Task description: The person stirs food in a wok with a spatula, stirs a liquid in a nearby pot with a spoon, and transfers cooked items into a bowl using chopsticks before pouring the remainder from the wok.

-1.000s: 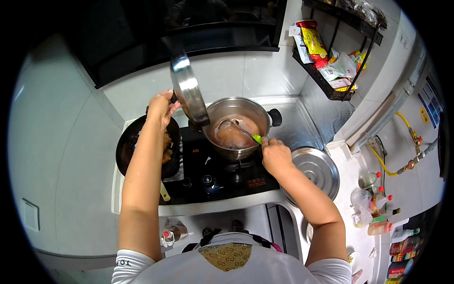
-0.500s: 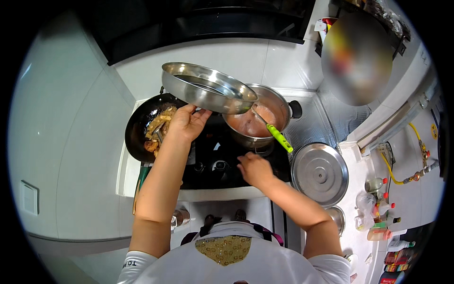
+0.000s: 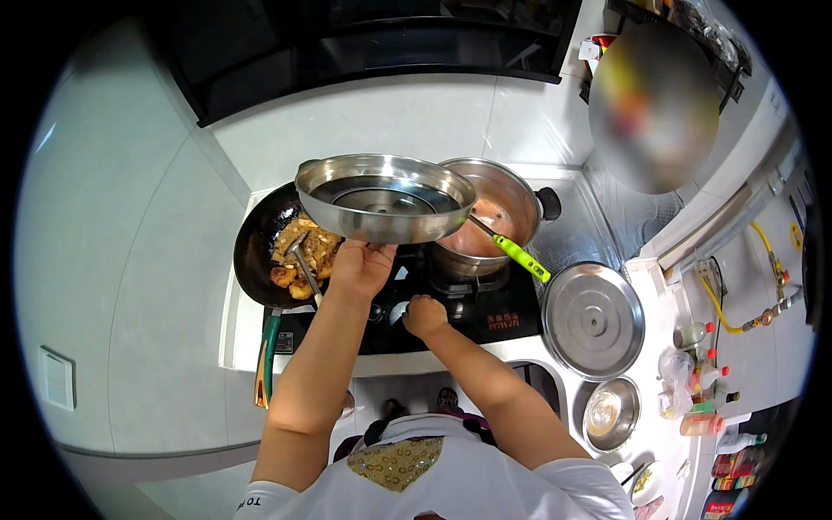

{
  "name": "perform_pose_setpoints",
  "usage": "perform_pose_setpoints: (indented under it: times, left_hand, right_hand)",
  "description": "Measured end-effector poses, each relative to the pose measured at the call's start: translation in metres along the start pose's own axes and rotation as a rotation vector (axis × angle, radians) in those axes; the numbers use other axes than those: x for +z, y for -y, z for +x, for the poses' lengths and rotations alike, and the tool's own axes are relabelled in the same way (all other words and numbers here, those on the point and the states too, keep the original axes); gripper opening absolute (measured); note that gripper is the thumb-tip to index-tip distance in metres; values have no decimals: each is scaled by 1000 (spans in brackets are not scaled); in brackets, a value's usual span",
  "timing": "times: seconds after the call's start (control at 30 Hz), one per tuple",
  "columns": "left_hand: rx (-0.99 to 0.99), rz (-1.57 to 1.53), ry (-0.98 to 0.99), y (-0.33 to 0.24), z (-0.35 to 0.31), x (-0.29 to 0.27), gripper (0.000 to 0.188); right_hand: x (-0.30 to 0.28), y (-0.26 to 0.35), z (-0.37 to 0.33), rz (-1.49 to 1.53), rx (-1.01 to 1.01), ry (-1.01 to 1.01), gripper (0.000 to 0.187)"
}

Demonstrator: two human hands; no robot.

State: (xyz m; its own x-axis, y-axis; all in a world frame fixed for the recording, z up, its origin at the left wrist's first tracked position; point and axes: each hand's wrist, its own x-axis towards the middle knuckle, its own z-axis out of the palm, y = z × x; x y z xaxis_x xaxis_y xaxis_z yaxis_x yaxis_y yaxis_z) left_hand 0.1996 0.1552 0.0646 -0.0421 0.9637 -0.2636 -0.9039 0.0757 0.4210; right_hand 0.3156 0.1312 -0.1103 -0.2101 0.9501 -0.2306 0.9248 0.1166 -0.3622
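Above the stove, my left hand [image 3: 362, 267] grips a wide, shallow stainless steel pan [image 3: 381, 227] by its near side, the thumb and fingers at its lower edge. Its inside is shiny and dark with reflections. My right hand [image 3: 425, 316] has its fingers curled on a stove knob [image 3: 398, 313] at the front of the black cooktop [image 3: 511, 303]. On the left burner a black wok [image 3: 253, 251] holds browned food [image 3: 314, 251] and a metal spatula [image 3: 303, 264]. On the right burner stands a steel pot [image 3: 530, 186] of reddish liquid, partly hidden by the pan, with a green-handled utensil [image 3: 522, 258] in it.
A round steel lid [image 3: 594, 321] rests right of the cooktop, with a steel bowl [image 3: 612, 414] nearer me. Several bottles [image 3: 700, 425] line the right counter. The wok's green handle [image 3: 268, 351] juts over the front edge. A black range hood [image 3: 373, 56] hangs at the back.
The pan has come nearer and turned more level, now partly covering the pot. My right hand has moved left along the cooktop front onto the knob.
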Motion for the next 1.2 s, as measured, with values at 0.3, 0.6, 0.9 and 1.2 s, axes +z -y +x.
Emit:
perform_pose_setpoints:
  times: [0.3, 0.6, 0.9, 1.2]
  left_hand:
    - [1, -145, 123, 20, -11, -12, 26]
    - [15, -190, 135, 29, 13, -14, 25]
    - [4, -232, 114, 40, 14, -2, 25]
    - [9, -242, 47, 39, 12, -3, 25]
  right_hand:
    - [-47, 4, -40, 49, 1, -190, 29]
    - [-187, -76, -82, -641, -124, -622, 21]
    - [-220, -93, -69, -701, -63, -435, 20]
    - [-304, -42, -111, -673, -11, -98, 19]
